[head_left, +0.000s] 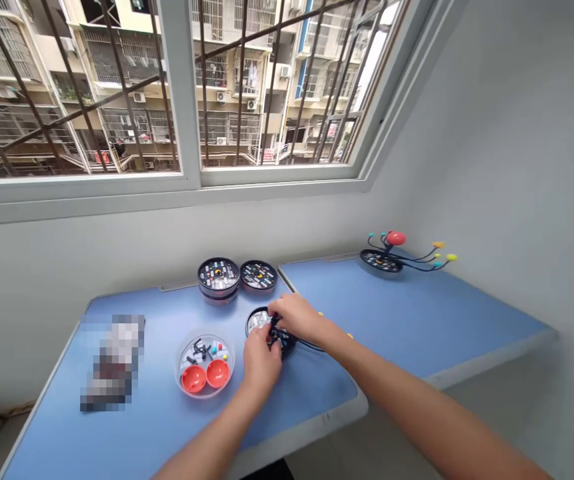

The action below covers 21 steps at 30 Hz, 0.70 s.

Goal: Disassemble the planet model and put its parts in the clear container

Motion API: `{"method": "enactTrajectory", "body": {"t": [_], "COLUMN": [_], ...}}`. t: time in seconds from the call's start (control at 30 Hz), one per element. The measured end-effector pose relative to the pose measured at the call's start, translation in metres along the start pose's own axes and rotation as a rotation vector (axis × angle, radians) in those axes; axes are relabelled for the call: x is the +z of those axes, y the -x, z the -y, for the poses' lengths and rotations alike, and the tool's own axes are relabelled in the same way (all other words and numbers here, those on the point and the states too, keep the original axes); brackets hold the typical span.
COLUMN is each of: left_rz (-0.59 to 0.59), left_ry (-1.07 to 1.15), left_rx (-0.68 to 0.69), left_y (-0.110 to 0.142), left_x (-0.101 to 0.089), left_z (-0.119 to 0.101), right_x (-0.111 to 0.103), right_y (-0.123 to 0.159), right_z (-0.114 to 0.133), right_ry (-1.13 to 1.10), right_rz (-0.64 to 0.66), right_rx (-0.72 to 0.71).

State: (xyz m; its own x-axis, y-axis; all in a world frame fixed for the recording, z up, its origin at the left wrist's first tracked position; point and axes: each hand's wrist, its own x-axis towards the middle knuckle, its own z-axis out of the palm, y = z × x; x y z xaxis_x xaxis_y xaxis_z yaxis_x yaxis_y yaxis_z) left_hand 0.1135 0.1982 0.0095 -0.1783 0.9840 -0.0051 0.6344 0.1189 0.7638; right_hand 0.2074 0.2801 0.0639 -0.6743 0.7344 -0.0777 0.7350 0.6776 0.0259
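Your left hand [261, 368] and right hand [294, 317] are clamped together on a black disc [287, 345], on the blue tabletop [317, 400]. Barred window [277, 87] ahead, grey wall [491, 133] to your right.

Round black disc [259, 321] w/ pale center, mostly covered by left hand [261, 367] and right hand [294, 317], right of ctr on blue tabletop [167, 320]. Thin black wire [311, 345] runs from it to right. Can't tell if disc touches surface.
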Motion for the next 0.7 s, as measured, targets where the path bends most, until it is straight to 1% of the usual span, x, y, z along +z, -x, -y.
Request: {"method": "enactTrajectory", "body": {"t": [0.07, 0.13, 0.3, 0.4, 0.47, 0.53, 0.7], "left_rz": [-0.015, -0.017, -0.027, -0.032, -0.038, -0.048, -0.091], "left_ry": [-0.013, -0.022, -0.023, -0.015, -0.012, -0.01, 0.044], "left_rx": [0.01, 0.027, 0.042, 0.035, 0.029, 0.014, -0.044], "left_y": [-0.012, -0.022, -0.033, -0.036, -0.036, -0.036, -0.037], "left_x": [0.012, 0.016, 0.015, 0.015, 0.016, 0.017, 0.018], "left_z": [0.001, 0.002, 0.006, 0.009, 0.011, 0.012, 0.007], "right_x": [0.002, 0.005, 0.013, 0.013, 0.007, -0.004, -0.043], "right_y": [-0.003, -0.005, -0.006, -0.007, -0.007, -0.005, 0.012], "right_z": [0.0, -0.001, -0.005, -0.005, -0.004, -0.005, -0.004], "right_ry": [0.04, 0.062, 0.069, 0.066, 0.057, 0.043, -0.019], "right_rz": [0.031, 0.042, 0.036, 0.017, -0.006, -0.04, -0.18], "right_rx": [0.007, 0.011, -0.01, -0.009, -0.008, -0.002, 0.025]}}
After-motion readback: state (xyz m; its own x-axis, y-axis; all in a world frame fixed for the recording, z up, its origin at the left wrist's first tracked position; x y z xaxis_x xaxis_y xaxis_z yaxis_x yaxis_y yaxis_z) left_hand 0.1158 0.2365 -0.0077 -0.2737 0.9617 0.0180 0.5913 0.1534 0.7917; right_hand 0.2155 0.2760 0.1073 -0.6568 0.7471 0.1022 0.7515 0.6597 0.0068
